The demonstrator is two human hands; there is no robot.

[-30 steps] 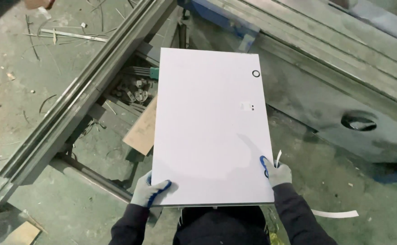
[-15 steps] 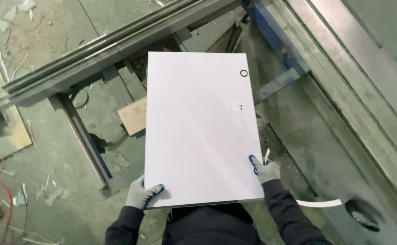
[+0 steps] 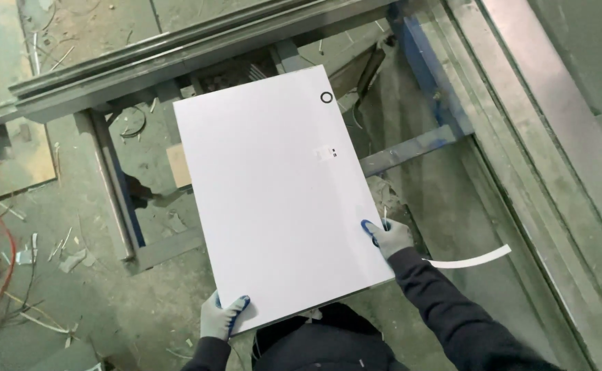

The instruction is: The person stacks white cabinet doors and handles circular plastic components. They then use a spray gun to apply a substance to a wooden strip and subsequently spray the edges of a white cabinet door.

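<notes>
Head view shows a white panel carried flat above a littered concrete floor and a metal frame. Gloved left hand clasps its near corner; gloved right hand clasps the right edge, thumbs on top.

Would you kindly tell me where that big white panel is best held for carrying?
Hold the white panel at its near corners, one hand per side, as the left hand and right hand do: it is wide, flat and thin, so fingers wrap its edges.
</notes>
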